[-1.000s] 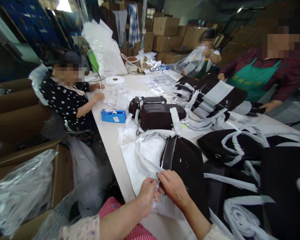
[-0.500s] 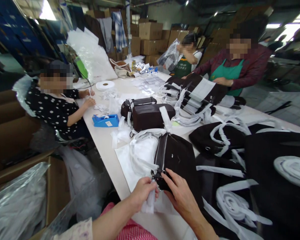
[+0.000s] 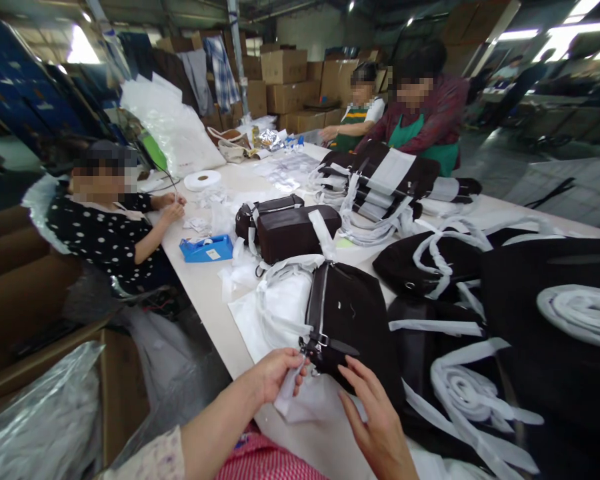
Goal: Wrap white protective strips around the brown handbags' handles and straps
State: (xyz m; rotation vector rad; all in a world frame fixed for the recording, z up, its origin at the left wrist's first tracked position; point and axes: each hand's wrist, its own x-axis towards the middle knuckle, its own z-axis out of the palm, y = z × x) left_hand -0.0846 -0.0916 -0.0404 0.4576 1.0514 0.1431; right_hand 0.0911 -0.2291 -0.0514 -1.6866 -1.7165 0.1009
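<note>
White wrapping [image 3: 289, 390] hangs pinched by the left hand [image 3: 276, 375] beside the dark bag [image 3: 357, 303] on the bench [image 3: 205, 288], while the right hand [image 3: 377, 419], its grip released, has drawn back, exposing a dark tab [image 3: 344, 347].

Matt cloth bag [image 3: 357, 317]; tape dispenser [image 3: 199, 252] — glossy plastic.

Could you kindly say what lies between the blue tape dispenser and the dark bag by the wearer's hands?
In the head view, loose white wrapping lies nearer the dispenser, then the white-wrapped handles of the bag.
</note>
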